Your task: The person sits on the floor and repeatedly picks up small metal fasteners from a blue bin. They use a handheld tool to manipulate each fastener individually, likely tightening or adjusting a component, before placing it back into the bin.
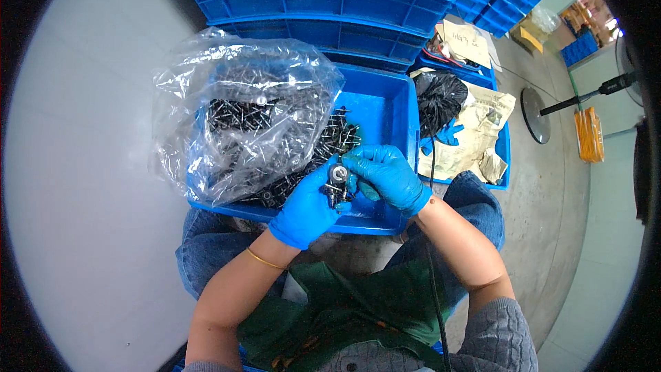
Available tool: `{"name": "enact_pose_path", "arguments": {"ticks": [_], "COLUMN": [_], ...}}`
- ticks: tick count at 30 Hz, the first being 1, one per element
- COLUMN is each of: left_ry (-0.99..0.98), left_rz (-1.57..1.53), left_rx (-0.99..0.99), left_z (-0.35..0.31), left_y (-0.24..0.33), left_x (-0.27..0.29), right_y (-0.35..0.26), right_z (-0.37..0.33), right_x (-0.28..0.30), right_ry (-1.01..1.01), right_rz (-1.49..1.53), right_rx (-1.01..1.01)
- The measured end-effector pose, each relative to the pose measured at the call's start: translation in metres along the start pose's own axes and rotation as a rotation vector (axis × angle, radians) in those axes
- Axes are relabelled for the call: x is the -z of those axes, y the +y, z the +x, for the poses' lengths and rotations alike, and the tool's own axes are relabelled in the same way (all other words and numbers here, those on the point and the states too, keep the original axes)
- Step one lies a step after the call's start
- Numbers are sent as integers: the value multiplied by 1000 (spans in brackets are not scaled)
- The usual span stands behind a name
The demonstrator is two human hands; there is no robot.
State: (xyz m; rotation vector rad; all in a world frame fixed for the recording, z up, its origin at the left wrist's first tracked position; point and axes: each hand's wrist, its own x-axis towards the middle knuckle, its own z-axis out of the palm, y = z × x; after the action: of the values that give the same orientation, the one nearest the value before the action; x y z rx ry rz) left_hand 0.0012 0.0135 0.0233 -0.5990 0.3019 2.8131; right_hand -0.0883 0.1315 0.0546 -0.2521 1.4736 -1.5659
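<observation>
In the head view, your blue-gloved left hand (pixel 303 207) was curled closed around a dark metal part with a round silver face (pixel 338 174), over the near side of a blue plastic crate (pixel 375 105). Your gloved right hand (pixel 387 176) had its fingers bent together beside the part; I couldn't tell whether they gripped anything. Black pin-like pieces (pixel 341 131) lay in the crate, partly under a clear plastic bag (pixel 177 117).

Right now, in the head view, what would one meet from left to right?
Clear plastic bag, left gloved hand, the small part it holds, right gloved hand, black plastic bag, round black stand base, orange package.
</observation>
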Motion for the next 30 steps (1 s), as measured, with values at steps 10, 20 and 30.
{"name": "enact_pose_path", "arguments": {"ticks": [10, 20, 30], "left_ry": [57, 148, 556], "left_rz": [48, 10, 699], "left_rx": [8, -108, -598], "left_z": [10, 12, 20], "left_y": [3, 28, 87], "left_x": [13, 20, 47], "right_y": [6, 2, -13], "right_z": [6, 12, -2], "right_x": [10, 30, 40], "right_ry": [10, 115, 172], "right_rz": [85, 285, 345], "right_rx": [-17, 11, 42]}}
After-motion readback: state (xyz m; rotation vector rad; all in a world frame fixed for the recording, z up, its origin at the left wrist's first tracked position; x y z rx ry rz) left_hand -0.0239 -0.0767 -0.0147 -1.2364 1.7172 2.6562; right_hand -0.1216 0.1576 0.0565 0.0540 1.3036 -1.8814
